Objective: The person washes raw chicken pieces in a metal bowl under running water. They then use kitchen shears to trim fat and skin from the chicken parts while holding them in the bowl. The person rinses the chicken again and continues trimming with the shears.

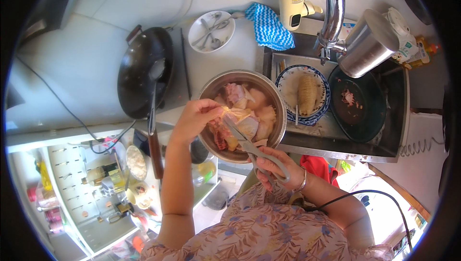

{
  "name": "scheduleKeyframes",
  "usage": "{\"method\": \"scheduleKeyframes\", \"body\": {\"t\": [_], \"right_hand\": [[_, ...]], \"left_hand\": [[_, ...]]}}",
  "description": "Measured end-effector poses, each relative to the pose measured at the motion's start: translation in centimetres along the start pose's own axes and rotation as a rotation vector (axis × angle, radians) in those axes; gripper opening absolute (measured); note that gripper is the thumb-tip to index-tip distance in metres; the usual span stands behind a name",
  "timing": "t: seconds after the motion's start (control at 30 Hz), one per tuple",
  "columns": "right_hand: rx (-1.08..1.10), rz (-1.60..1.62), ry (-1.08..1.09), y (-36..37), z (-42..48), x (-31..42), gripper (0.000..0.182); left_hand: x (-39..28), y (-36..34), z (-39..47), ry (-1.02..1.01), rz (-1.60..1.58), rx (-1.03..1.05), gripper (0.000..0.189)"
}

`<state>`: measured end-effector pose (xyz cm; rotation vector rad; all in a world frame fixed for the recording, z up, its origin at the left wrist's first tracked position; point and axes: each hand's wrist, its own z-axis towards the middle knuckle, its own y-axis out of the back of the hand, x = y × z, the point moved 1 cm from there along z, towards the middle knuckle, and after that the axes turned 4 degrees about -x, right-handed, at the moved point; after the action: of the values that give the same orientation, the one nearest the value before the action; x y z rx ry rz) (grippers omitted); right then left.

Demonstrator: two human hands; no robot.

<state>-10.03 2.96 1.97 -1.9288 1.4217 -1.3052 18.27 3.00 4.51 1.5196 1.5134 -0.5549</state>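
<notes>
A round steel bowl of raw poultry pieces stands before me at the sink's left edge. Over its left rim, my left hand pinches a strip of yellowish skin between thumb and fingers. My right hand holds grey-handled kitchen scissors by the loops, below the bowl's lower rim. Their blades reach up into the bowl, close beside the pinched skin. How far the blades are apart is hard to tell. Reddish meat with bone lies under my left fingers.
Right of the bowl, the sink holds blue-rimmed plates with a ridged loofah-like piece, and a dark green basin with meat scraps. A faucet overhangs it. A wok with a ladle sits left; a spoon plate stands behind.
</notes>
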Motion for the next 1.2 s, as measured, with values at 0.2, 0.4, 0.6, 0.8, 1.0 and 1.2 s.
{"method": "scheduleKeyframes", "body": {"t": [0.2, 0.4, 0.6, 0.8, 1.0, 1.2], "right_hand": [[0.141, 0.084, 0.030, 0.4, 0.2, -0.8, 0.047], [0.286, 0.235, -0.064, -0.2, 0.8, -1.3, 0.062], [0.340, 0.278, -0.120, -0.5, 1.7, -1.3, 0.065], [0.326, 0.375, -0.072, -1.1, 3.1, -1.1, 0.057], [0.265, 0.288, -0.021, -1.3, 3.6, -0.9, 0.057], [0.241, 0.132, 0.055, -1.2, 2.8, -0.2, 0.054]], "left_hand": [[0.1, 0.0, -1.1, 0.035, -0.100, -0.033, 0.015], [0.4, -0.2, -2.3, -0.035, -0.040, -0.126, 0.013], [-0.4, -0.8, -3.8, -0.186, 0.250, -0.286, 0.012], [-1.0, -2.1, -5.1, -0.288, 0.402, -0.433, 0.013], [0.1, -2.9, -5.3, -0.335, 0.426, -0.502, 0.014], [0.9, -2.8, -5.3, -0.269, 0.099, -0.428, 0.014]]}}
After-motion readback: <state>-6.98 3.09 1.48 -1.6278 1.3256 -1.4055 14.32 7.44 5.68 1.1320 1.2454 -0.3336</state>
